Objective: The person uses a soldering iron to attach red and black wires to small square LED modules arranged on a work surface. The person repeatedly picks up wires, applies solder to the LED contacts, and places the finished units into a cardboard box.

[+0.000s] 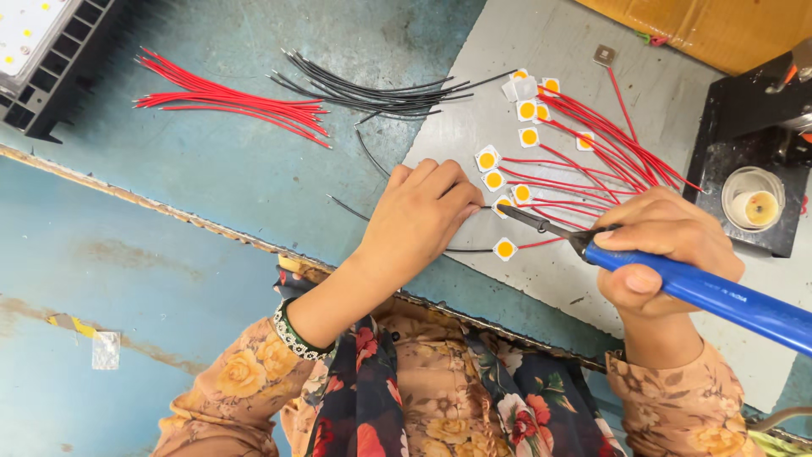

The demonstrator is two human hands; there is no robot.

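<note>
On the grey mat (507, 51) over the blue tabletop (211, 186), the right hand (668, 250) is closed around the blue soldering iron (710, 292) – the tip should rest steady on the pad. The left hand (419, 216), fingers curled, pinches a black wire (351, 210) at the small LED chip (502, 206); it is better to keep the wire flat.

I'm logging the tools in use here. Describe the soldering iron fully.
The soldering iron has a blue, plastic-looking handle, a black collar and a thin dark metal shaft. The right hand holds it near the collar. It slants up-left over the grey sheet, tip at a small white square chip with a yellow centre.
</note>
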